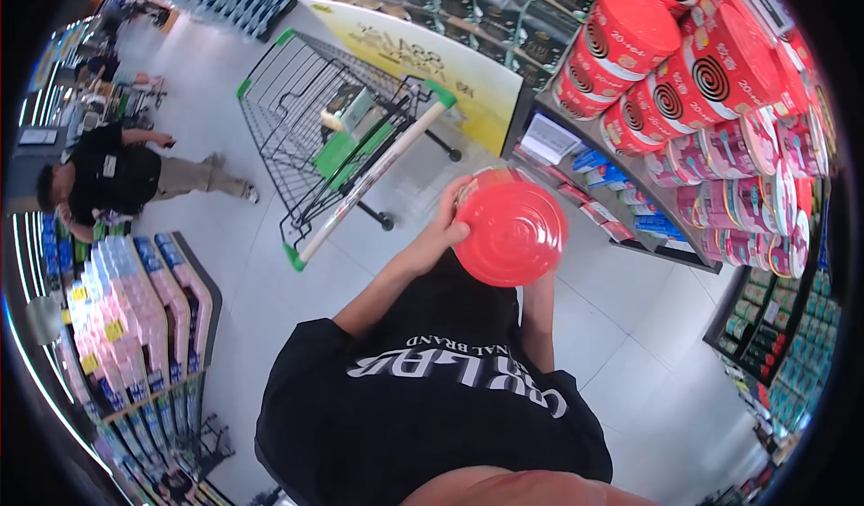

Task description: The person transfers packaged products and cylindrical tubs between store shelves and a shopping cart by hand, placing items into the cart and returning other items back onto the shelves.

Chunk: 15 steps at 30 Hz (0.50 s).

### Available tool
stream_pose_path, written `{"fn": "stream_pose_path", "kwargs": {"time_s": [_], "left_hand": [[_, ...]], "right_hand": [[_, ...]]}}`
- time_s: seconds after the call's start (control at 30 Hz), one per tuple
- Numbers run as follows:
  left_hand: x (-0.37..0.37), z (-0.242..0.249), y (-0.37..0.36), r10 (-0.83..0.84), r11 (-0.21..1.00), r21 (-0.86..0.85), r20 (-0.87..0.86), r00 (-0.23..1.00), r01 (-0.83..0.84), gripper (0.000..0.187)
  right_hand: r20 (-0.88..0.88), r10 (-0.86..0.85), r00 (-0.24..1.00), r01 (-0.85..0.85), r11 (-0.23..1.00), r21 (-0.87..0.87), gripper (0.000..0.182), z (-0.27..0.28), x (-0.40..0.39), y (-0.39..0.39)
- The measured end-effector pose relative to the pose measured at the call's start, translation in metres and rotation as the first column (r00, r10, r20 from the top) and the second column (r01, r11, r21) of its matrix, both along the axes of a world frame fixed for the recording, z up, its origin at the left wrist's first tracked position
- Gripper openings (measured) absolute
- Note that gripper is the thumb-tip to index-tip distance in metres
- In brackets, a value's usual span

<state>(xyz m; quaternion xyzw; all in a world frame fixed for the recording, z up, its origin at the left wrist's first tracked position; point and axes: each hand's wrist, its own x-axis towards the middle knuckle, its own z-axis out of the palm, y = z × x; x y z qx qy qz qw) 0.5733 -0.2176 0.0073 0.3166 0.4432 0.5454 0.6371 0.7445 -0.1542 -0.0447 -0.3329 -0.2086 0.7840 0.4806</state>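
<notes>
My left hand [441, 225] wraps the tub [510, 231] at its nine o'clock, end-on to me; my right hand hides behind it, grip untellable. The cart [346, 159] lies at ten o'clock, nearer my left.

On my feed, I saw a person [112, 168] in a black top at far left, near stacked pink packs [112, 312]. A yellow-and-white board [490, 101] ran along dark packages [477, 11]; teal goods [807, 362] lined shelving at far right.
</notes>
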Motion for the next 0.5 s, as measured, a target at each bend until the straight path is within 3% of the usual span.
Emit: {"fn": "stream_pose_path", "kwargs": {"time_s": [0.03,0.1,0.17,0.23,0.3,0.4,0.5], "left_hand": [[-0.012,0.005,-0.012,0.000,0.997,-0.079,0.067,0.998,0.005,0.102],[-0.036,0.004,-0.036,0.046,0.992,-0.123,0.102,0.994,-0.033,0.098],[-0.063,-0.006,-0.064,0.156,0.974,-0.187,0.124,0.980,-0.131,0.091],[-0.092,-0.008,-0.085,0.292,0.940,-0.222,0.130,0.948,-0.259,0.084],[-0.131,-0.007,-0.095,0.445,0.883,-0.225,0.119,0.887,-0.413,0.078],[-0.200,-0.007,-0.091,0.597,0.787,-0.194,-0.002,0.802,-0.586,0.072],[-0.285,-0.054,-0.087,0.636,0.690,-0.258,-0.229,0.737,-0.676,0.068]], "right_hand": [[0.064,0.041,0.997,-0.047,0.995,0.089,0.055,-0.008,-0.005,-0.006],[0.383,-0.034,0.923,-0.184,0.836,0.517,0.049,-0.032,-0.021,-0.013],[0.479,0.037,0.877,-0.324,0.780,0.535,0.045,-0.023,-0.044,-0.019],[0.341,0.350,0.872,-0.436,0.872,0.221,0.044,0.020,-0.070,-0.022],[0.366,0.462,0.808,-0.558,0.799,0.223,0.043,0.016,-0.090,-0.021],[0.410,0.520,0.749,-0.627,0.756,0.188,0.039,-0.017,-0.120,-0.017],[0.517,0.550,0.656,-0.656,0.754,0.031,0.035,-0.065,-0.134,-0.015]]}}
